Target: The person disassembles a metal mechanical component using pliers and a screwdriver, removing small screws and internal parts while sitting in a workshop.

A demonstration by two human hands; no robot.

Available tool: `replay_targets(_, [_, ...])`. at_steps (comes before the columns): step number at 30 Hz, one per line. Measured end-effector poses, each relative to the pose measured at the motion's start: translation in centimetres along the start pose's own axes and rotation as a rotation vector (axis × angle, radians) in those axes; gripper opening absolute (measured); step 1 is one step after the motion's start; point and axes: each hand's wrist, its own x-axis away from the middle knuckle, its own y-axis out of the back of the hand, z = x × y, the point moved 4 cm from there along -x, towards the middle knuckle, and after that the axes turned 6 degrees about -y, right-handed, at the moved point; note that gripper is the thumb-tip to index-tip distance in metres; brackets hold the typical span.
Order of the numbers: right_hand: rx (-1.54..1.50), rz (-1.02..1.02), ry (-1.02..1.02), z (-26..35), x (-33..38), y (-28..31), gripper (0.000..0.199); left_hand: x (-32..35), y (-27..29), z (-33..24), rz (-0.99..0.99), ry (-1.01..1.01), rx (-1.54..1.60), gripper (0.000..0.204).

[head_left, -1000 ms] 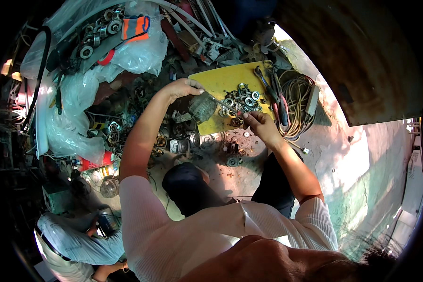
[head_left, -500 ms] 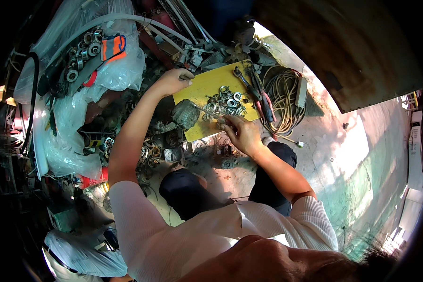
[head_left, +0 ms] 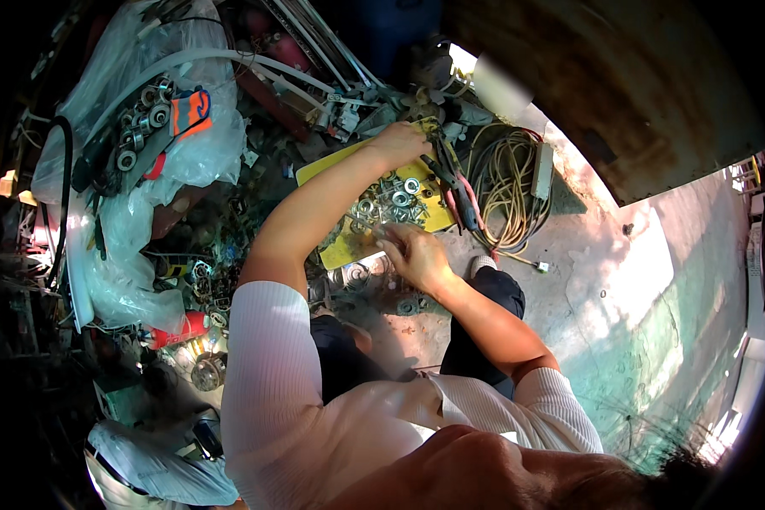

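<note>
Plainly, a slim tool crosses the near part of the yellow board; slipping, it could scatter the bearings mid-board. The left hand is over the far edge, grip unclear; the right hand pinches the tool near-side. Right-edge plier handles might snag the left.

The shirt is off-white and finely ribbed, its short sleeves ending near the elbows. The trousers are dark, apparently navy. Pale footwear is partly visible, shoe or sock being indistinguishable. The forearms, left hand and right hand are bare, without gloves.
</note>
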Motion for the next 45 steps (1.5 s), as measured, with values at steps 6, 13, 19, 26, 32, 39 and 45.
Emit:
replay_targets(6, [-0.029, 0.012, -0.002, 0.2, -0.1, 0.5, 0.033, 9.7, 5.2, 2.4, -0.245, 0.565, 0.563, 0.032])
replay_targets(13, [-0.046, 0.020, 0.008, 0.4, -0.2, 0.0, 0.033, 23.8, 0.5, 4.6, -0.408, 0.997, 1.209, 0.034])
replay_targets(19, [-0.026, 0.048, -0.010, -0.2, -0.2, -0.4, 0.036, 25.3, -2.4, 3.0, -0.502, 1.075, 1.261, 0.038])
replay_targets(26, [0.006, 0.033, 0.000, -0.3, -0.1, -0.4, 0.036, 23.9, -1.1, 3.7, -0.348, 1.017, 0.861, 0.039])
replay_targets(32, [0.010, 0.028, 0.003, -0.2, -0.2, -0.2, 0.035, 23.0, 0.4, 3.3, -0.313, 0.934, 0.685, 0.039])
replay_targets(39, [-0.058, 0.060, -0.039, 0.7, -0.2, 0.0, 0.033, 23.1, -0.6, 3.8, -0.288, 0.918, 0.758, 0.041])
replay_targets(45, [-0.534, 0.232, -0.259, -1.2, -0.9, -1.2, 0.030, 23.7, -0.6, 3.1, -0.145, 0.935, 0.995, 0.040])
